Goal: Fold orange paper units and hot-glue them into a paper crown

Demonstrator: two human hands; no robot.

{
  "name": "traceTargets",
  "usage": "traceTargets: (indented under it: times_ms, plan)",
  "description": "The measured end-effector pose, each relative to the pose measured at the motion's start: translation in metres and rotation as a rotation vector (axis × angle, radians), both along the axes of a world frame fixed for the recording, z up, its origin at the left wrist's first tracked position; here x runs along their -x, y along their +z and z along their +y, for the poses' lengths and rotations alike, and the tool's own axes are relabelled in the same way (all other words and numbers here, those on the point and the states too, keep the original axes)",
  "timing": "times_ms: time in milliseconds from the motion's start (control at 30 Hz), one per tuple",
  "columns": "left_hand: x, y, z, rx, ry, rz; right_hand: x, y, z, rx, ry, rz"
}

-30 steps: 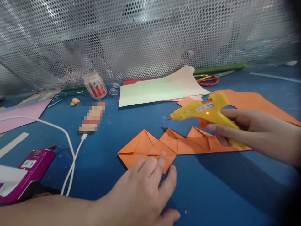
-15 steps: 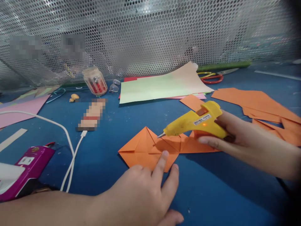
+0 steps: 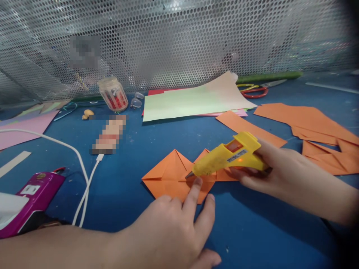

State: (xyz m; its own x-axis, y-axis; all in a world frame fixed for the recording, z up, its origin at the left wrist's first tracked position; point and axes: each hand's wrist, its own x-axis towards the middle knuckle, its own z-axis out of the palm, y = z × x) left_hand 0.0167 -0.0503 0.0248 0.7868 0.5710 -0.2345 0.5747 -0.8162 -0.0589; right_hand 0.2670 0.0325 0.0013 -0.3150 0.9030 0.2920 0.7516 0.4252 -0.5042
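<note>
A folded piece of orange paper (image 3: 165, 186) lies flat on the blue table, pointed at its left end and joined to a strip running right. My left hand (image 3: 179, 228) rests over its near edge, fingers apart, with one fingertip pressing on the paper. My right hand (image 3: 269, 168) grips a yellow glue gun (image 3: 218, 160) whose small light glows orange. The gun's metal nozzle is at the middle crease of the paper, just beyond the left fingertip. Whether glue is coming out I cannot tell. The gun's body covers part of the strip.
Loose orange sheets (image 3: 305, 119) lie at the right. At the back are stacked coloured papers (image 3: 190, 101), red-handled scissors (image 3: 258, 92), a jar (image 3: 113, 95) and eyeglasses (image 3: 136, 101). A white cable (image 3: 84, 194) and a purple device (image 3: 42, 190) are at the left.
The glue gun has moved down and slightly left, its nozzle now at the paper's crease. More of an orange strip behind it shows. My left hand has barely moved.
</note>
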Motion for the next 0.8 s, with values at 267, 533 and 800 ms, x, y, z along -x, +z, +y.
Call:
traceTargets:
  times_ms: [267, 533, 800]
  plan:
    - [0.0, -0.001, -0.001, -0.021, -0.001, -0.01, -0.003, 0.003, 0.002, -0.063, -0.002, -0.067]
    - [0.002, 0.0, 0.0, -0.032, -0.008, -0.028, -0.023, 0.007, 0.012, -0.102, -0.126, -0.164]
    - [0.0, 0.002, 0.002, -0.018, -0.009, -0.025, -0.051, -0.006, 0.018, -0.268, -0.196, -0.265]
